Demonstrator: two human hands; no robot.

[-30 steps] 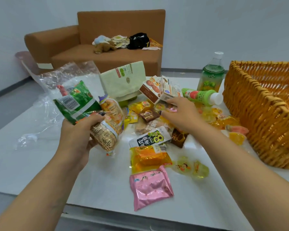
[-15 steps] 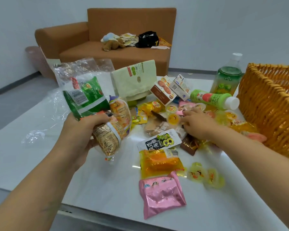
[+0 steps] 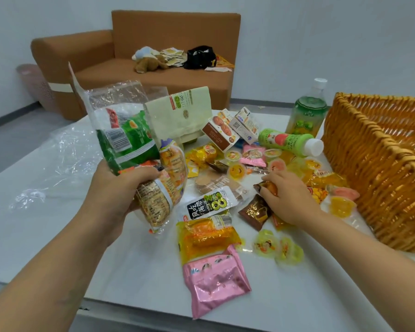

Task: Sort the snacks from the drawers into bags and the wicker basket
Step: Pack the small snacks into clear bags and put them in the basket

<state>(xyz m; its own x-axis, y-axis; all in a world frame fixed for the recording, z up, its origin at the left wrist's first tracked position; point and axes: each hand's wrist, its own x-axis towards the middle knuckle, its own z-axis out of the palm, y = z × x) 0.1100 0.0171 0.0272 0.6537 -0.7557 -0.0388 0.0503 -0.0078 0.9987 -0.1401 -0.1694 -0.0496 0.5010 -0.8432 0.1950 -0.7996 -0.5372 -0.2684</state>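
The left hand (image 3: 120,185) is gripping a clear plastic bag (image 3: 115,109) above the near-left part of the white tabletop (image 3: 46,224), its fingers curled round the bag together with a green packet (image 3: 127,142) and a yellow-and-gold wrapped snack (image 3: 163,188) bunched inside or against it; which of these lie inside the bag is hard to tell. The bag's crinkled open top is standing upright above the hand. The right hand (image 3: 288,195) is resting low over the pile of snacks in the middle of the tabletop, its fingers pinching a small dark brown and orange wrapper (image 3: 267,188). Just near of it a brown sachet (image 3: 255,213) is lying flat, beside a black-and-white seaweed packet (image 3: 206,204). Nearer still, an orange packet (image 3: 206,238) and a shiny pink pouch (image 3: 216,281) are lying touching each other. The wicker basket (image 3: 381,168) is standing at the right, with jelly cups (image 3: 340,204) just beside its wall.
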